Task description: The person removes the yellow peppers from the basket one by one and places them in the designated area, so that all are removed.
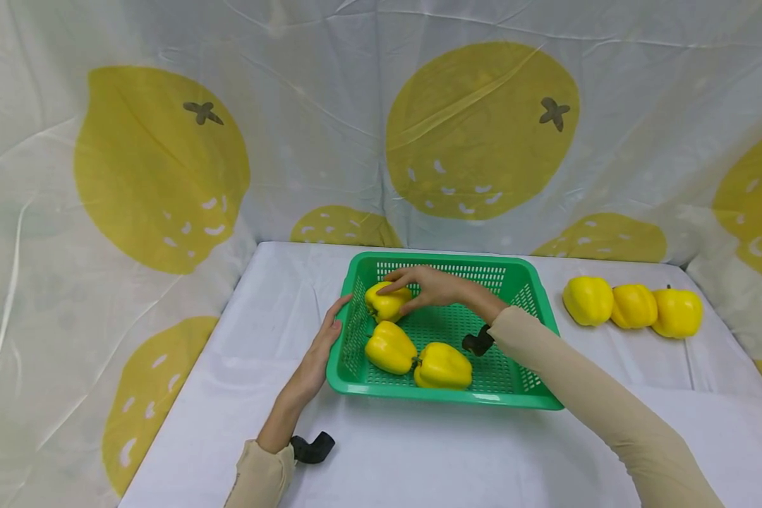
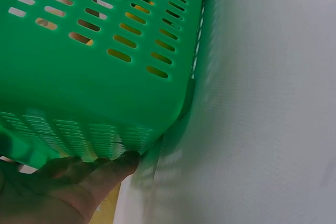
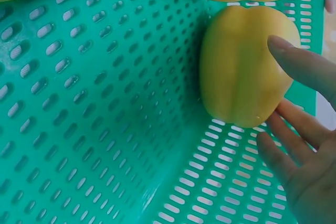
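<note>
Three peppers in the basket, three waiting beside it

One yellow pepper [image 1: 387,302] sits at the green basket's [image 1: 533,286] far left corner, the right hand's [image 1: 433,286] fingers [image 3: 302,66] loosely around it, seemingly setting it down. Left hand [image 1: 320,351] lies flat against the basket's wall, likely steadying it. Right of the basket, three more peppers [image 1: 632,306] line the desk [image 1: 419,458].

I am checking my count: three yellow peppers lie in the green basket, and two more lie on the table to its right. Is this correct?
Not quite. The green basket does hold three yellow peppers, but three more, not two, lie on the table to its right, as the head view shows.
</note>
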Action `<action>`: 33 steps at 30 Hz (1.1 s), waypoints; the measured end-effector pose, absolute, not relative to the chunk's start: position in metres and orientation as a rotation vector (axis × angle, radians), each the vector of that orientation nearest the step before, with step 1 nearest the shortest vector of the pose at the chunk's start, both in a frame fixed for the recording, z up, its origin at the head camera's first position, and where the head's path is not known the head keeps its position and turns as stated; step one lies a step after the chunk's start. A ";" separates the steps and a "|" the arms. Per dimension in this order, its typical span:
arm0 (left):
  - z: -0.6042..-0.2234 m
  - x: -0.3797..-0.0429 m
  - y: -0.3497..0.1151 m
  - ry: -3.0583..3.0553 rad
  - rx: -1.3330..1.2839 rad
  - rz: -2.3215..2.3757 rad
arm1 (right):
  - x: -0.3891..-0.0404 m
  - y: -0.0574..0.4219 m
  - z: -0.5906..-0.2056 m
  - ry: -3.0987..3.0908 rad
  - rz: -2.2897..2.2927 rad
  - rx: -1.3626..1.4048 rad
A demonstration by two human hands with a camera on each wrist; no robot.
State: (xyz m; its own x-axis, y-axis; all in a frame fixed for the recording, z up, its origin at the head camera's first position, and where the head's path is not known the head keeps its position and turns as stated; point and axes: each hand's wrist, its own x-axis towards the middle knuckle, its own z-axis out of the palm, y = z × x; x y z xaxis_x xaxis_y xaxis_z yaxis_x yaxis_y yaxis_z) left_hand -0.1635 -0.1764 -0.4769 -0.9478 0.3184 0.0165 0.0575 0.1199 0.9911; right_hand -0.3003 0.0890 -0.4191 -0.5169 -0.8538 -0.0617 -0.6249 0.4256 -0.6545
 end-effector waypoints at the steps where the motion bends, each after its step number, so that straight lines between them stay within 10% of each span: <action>1: -0.477 -0.163 -0.177 2.193 0.374 1.925 | -0.300 0.088 -0.420 2.303 -0.820 -1.265; 33: -0.476 -0.162 -0.177 2.206 0.369 1.922 | -0.298 0.090 -0.420 2.385 -0.820 -1.314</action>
State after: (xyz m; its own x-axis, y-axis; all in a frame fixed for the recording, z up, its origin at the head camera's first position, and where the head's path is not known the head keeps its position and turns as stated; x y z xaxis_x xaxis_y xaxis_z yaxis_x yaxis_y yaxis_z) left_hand -0.1616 -0.1768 -0.4760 -0.9504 0.3104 0.0181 0.0605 0.1275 0.9900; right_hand -0.2978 0.0904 -0.4198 -0.5384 -0.8426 0.0151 -0.6737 0.4196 -0.6083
